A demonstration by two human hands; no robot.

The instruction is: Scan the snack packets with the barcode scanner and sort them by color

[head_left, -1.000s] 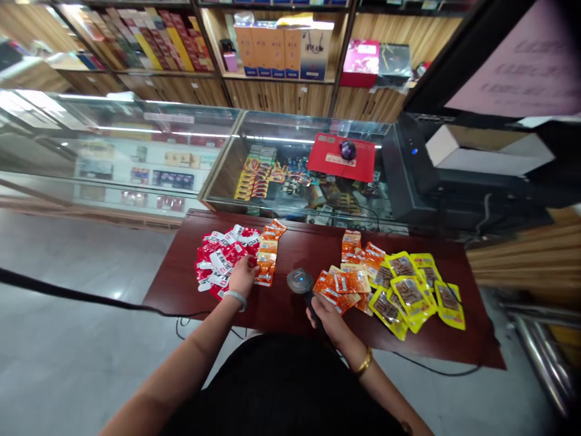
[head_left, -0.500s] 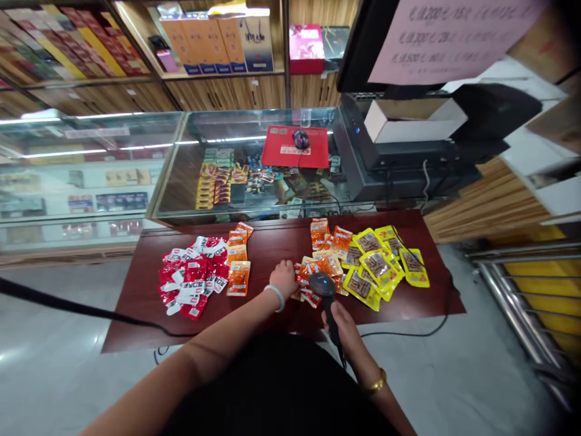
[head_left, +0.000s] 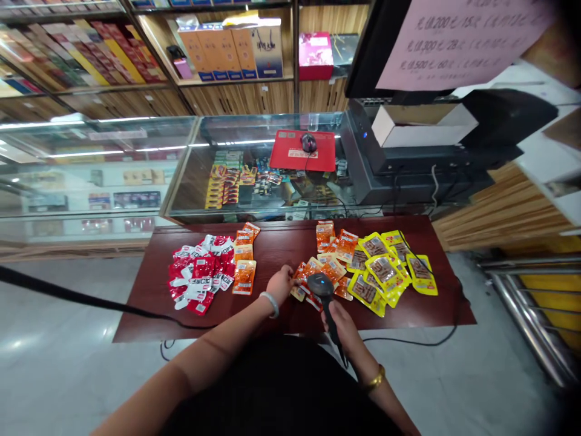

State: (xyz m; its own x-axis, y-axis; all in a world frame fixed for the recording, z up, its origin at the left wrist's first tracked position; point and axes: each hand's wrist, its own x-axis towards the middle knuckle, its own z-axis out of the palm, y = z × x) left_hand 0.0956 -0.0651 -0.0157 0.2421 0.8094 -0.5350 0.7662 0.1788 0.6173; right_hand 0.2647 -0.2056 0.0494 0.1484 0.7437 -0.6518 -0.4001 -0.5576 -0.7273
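Note:
My right hand [head_left: 344, 327] is wrapped round the handle of a black barcode scanner [head_left: 320, 286], whose head is over a loose pile of orange snack packets [head_left: 332, 266]. At the pile's left edge, my left hand [head_left: 281, 283] has its fingers pinched on an orange snack packet [head_left: 300, 272]; the fingertips are partly hidden. Yellow snack packets [head_left: 384, 269] lie heaped to the right of the orange pile. Farther left, a short column of orange packets [head_left: 244, 277] lies beside a heap of red and white packets [head_left: 200, 275].
The packets lie on a dark red board [head_left: 149, 290]. Behind it stands a glass display counter [head_left: 190, 181] with a red mouse pad [head_left: 281, 151] and a mouse [head_left: 308, 142]. A black cash register [head_left: 385, 175] carries a white open box [head_left: 426, 136]. Black cable [head_left: 422, 343] trails at right.
My view has shifted a little, so the scene sits farther right. My left hand's fingers have drawn together at the edge of the orange pile. The scanner stays over the packets.

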